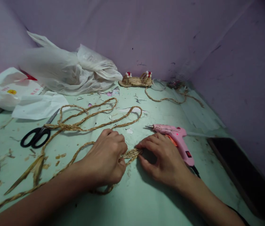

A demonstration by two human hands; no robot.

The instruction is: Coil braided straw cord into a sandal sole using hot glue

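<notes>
A small flat piece of braided straw rope point(131, 154) lies between my hands over the pale green table. My left hand point(111, 155) is closed round its left end, fingers curled in. The thumb and fingertips of my right hand point(159, 157) pinch its right end. Loose braided rope point(82, 146) runs from beneath my left hand toward the lower left, and more rope point(99, 127) loops on the table behind. Just beyond my right hand lies a pink glue gun point(172, 130) with a small red light, its nozzle pointing left.
Black-handled scissors point(37, 136) lie at the left. White plastic bags point(71, 69) fill the back left. A finished-looking straw piece with red and white beads point(135, 81) rests by the wall. At the right is a dark phone-like slab point(242, 175).
</notes>
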